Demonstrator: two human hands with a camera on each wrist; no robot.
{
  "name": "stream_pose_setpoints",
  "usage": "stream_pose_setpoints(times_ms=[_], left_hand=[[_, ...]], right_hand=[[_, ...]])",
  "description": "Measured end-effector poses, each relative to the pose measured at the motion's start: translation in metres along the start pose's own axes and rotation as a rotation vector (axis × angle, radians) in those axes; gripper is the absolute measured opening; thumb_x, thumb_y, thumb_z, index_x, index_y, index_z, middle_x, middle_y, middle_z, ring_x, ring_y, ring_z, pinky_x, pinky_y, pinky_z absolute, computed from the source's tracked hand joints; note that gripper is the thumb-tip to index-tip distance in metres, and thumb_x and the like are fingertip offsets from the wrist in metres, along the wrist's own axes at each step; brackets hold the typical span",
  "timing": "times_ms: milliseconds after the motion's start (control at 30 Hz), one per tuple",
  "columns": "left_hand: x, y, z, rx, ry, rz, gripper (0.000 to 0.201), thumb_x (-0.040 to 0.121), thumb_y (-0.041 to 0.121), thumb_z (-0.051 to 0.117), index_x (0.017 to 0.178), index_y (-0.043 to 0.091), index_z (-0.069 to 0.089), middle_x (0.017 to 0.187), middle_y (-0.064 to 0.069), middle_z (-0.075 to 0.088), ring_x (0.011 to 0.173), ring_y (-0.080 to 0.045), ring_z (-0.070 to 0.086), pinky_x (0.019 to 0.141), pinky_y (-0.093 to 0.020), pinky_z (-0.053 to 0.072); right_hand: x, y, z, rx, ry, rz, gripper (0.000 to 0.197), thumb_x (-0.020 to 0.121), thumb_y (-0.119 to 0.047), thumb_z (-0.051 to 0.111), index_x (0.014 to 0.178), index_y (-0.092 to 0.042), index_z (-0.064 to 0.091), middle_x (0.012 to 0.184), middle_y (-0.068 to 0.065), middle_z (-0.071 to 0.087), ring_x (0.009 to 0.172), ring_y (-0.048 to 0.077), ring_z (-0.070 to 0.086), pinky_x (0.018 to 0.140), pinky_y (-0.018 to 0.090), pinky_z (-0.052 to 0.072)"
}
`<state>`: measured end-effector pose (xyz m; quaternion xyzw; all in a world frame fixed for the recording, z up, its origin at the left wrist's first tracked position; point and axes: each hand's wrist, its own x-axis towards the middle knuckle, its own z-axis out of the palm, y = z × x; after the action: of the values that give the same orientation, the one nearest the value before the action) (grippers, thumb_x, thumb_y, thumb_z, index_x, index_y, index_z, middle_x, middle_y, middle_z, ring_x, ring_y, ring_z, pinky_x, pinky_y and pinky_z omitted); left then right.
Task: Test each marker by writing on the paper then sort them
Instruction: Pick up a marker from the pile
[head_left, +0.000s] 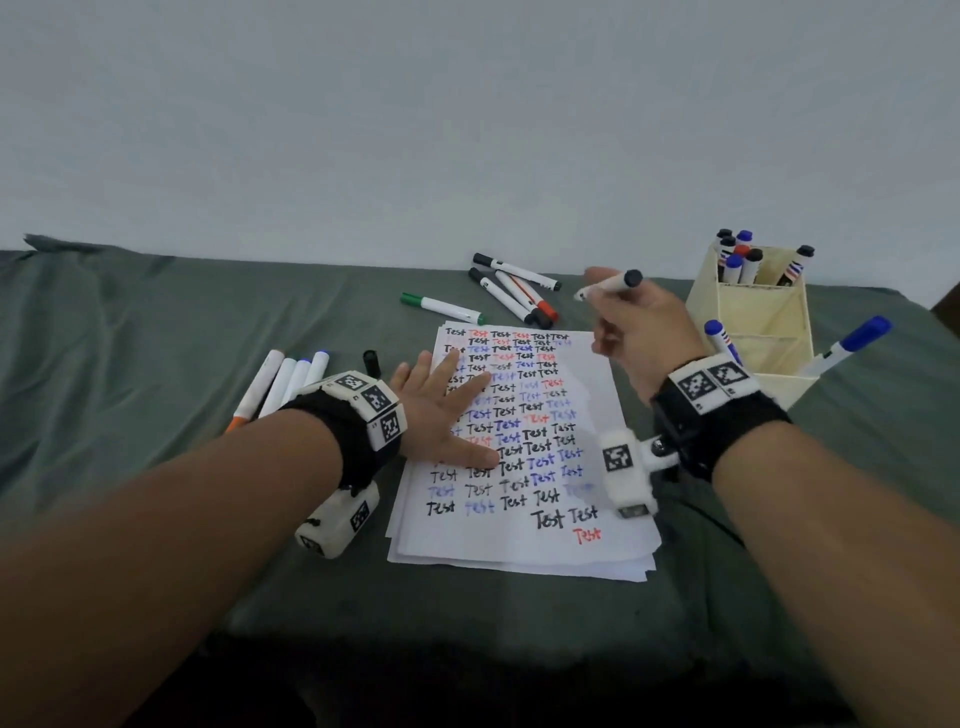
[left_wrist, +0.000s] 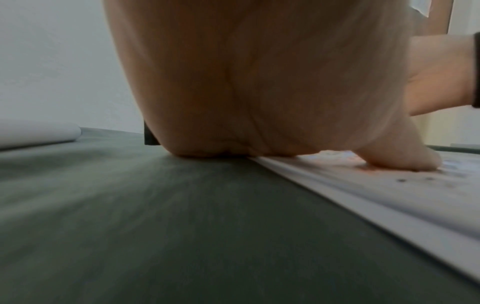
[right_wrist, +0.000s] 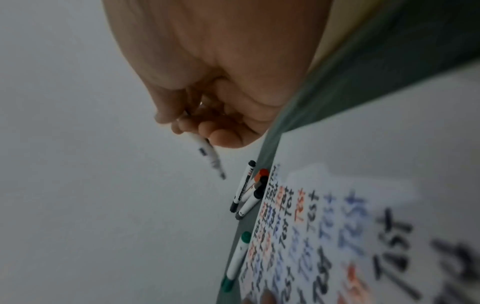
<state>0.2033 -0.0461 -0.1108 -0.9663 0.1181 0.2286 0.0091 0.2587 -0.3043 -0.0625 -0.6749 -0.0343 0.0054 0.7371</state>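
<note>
While the word "Test" is repeating in rows of black, blue and red across the top sheet of paper (head_left: 540, 499), the left hand (head_left: 441, 410) is lying flat on that sheet's left side, fingers straight and spread, holding nothing. The right hand (head_left: 636, 332) is hovering above the paper's far right corner, its fingers curling round a white marker (head_left: 608, 285) with a black cap showing on its rear end (the wrist view shows a small dark label on the barrel, too blurred to read). A loose black cap (head_left: 371, 362) is sitting on the green cloth (head_left: 156, 332) covering the tabletop, just beyond the left hand. Four white markers (head_left: 283, 382) are lying side by side left of that hand. A green marker (head_left: 441, 307) and a small pile of black and red ones (head_left: 517, 291) are resting beyond the paper. A cream box (head_left: 758, 322) on the right is holding upright markers with blue, black and red caps.
</note>
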Motion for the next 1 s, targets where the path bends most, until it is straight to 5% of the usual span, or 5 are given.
stream_pose_setpoints(times_ms=[200, 367, 500, 633, 1000], left_hand=[[-0.003, 0.001, -0.003, -0.013, -0.016, 0.0, 0.125, 0.046, 0.109, 0.022, 0.146, 0.051, -0.025, 0.158, 0.002, -0.037, 0.146, -0.031, -0.031, 0.119, -0.054, -0.013], [-0.003, 0.002, -0.004, -0.02, -0.028, -0.001, 0.121, 0.053, 0.106, 0.029, 0.147, 0.05, -0.024, 0.158, 0.002, -0.038, 0.145, -0.031, -0.034, 0.118, -0.055, -0.016], [-0.003, 0.002, -0.004, -0.027, -0.039, -0.002, 0.121, 0.055, 0.105, 0.03, 0.147, 0.05, -0.024, 0.157, 0.002, -0.038, 0.144, -0.031, -0.035, 0.118, -0.055, -0.016], [-0.004, 0.001, -0.006, -0.042, -0.061, -0.002, 0.122, 0.052, 0.106, 0.029, 0.146, 0.051, -0.026, 0.157, 0.004, -0.039, 0.145, -0.029, -0.033, 0.118, -0.054, -0.016], [-0.002, 0.002, -0.004, -0.049, -0.057, -0.01, 0.124, 0.046, 0.108, 0.027, 0.143, 0.053, -0.027, 0.156, 0.006, -0.039, 0.145, -0.028, -0.033, 0.118, -0.053, -0.016]], right_hand=[[0.016, 0.028, 0.01, 0.442, 0.284, 0.163, 0.015, 0.099, -0.026, 0.066, 0.093, -0.012, 0.069, 0.069, 0.001, 0.062, 0.055, 0.013, 0.056, 0.054, 0.025, 0.052], [0.034, 0.047, -0.005, 0.173, 0.309, 0.093, 0.02, 0.079, -0.007, 0.082, 0.084, -0.012, 0.063, 0.065, 0.003, 0.072, 0.067, 0.022, 0.069, 0.066, 0.029, 0.058], [0.04, 0.057, -0.015, -0.192, 0.24, 0.049, 0.024, 0.058, -0.031, 0.086, 0.075, -0.023, 0.07, 0.074, 0.005, 0.075, 0.07, 0.025, 0.072, 0.077, 0.044, 0.063], [0.043, 0.064, -0.016, -0.221, 0.211, 0.012, 0.017, 0.06, -0.035, 0.082, 0.074, -0.029, 0.075, 0.073, 0.007, 0.075, 0.066, 0.02, 0.07, 0.079, 0.051, 0.062], [0.037, 0.059, -0.011, -0.364, 0.229, -0.031, 0.01, 0.076, -0.027, 0.079, 0.079, -0.021, 0.073, 0.073, 0.0, 0.076, 0.068, 0.015, 0.071, 0.072, 0.037, 0.061]])
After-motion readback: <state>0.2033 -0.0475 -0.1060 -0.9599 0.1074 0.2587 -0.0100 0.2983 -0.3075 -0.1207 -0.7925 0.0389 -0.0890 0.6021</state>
